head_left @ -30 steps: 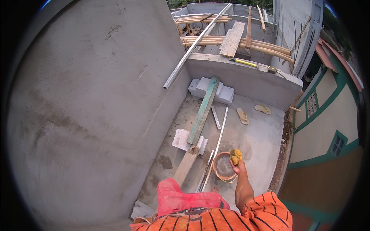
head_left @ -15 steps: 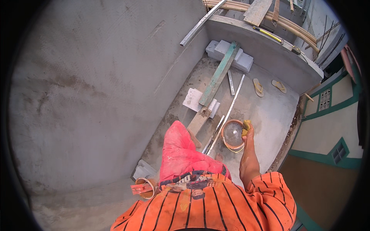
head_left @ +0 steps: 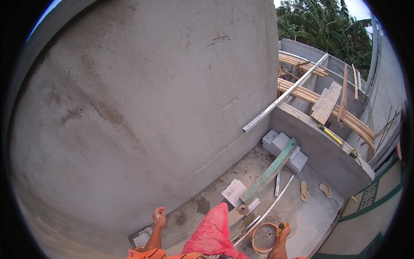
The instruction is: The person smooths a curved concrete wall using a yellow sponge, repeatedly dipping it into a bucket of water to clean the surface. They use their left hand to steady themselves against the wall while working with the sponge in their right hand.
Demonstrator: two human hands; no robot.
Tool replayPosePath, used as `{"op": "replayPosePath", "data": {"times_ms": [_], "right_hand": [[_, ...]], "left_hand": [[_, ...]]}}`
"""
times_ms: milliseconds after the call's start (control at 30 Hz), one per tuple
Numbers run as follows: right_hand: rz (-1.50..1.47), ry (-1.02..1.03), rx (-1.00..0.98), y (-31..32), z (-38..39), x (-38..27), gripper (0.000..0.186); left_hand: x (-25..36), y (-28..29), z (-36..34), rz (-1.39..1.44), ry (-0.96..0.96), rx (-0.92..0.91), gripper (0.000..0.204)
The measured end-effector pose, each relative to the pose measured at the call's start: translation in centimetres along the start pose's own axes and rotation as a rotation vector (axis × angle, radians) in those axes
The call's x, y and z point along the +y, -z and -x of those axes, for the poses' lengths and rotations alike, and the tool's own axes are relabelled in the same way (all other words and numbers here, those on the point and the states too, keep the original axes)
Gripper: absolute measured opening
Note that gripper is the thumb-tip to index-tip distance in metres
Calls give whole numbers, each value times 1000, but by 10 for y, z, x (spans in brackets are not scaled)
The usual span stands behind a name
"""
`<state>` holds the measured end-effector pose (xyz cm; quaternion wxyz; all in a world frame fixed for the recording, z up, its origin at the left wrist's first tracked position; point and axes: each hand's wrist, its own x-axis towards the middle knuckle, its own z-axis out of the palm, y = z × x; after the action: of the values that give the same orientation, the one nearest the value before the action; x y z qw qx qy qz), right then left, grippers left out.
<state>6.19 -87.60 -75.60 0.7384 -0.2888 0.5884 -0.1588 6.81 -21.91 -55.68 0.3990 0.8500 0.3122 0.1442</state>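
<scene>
My right hand (head_left: 282, 236) is closed around a yellow sponge (head_left: 282, 225), just at the right rim of an orange bucket (head_left: 254, 235) holding greyish water. My left hand (head_left: 159, 217) is raised at the lower left in front of the grey plastered wall (head_left: 142, 151). Its fingers are curled in, and nothing shows in them. A greenish plank (head_left: 269, 172) slopes across white blocks (head_left: 234, 192) ahead of my pink-clad leg.
More white blocks (head_left: 296, 160) stand in the far corner. Long metal bars (head_left: 276, 199) lie beside the bucket. Flip-flops (head_left: 304, 191) rest on the floor. A low wall (head_left: 319, 149) carries a yellow-handled tool (head_left: 330, 134), with bamboo poles (head_left: 302, 91) and boards (head_left: 326, 103) beyond.
The view has tilted up and left, showing more wall and trees. My left hand has come into view. My right hand still holds the sponge at the bucket's rim.
</scene>
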Motion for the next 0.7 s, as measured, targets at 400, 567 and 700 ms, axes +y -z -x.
{"op": "replayPosePath", "data": {"times_ms": [400, 567, 700], "right_hand": [[-247, 128, -1100, -519, 315, -228, 42], [-148, 1153, -1488, -689, 697, -356, 56], [-348, 2200, -1540, -723, 961, -371, 53]], "left_hand": [[567, 155, -326, -120, -1275, 867, 39], [615, 144, -363, -405, -1068, 1004, 57], [607, 143, -374, -537, -1029, 1035, 66]]}}
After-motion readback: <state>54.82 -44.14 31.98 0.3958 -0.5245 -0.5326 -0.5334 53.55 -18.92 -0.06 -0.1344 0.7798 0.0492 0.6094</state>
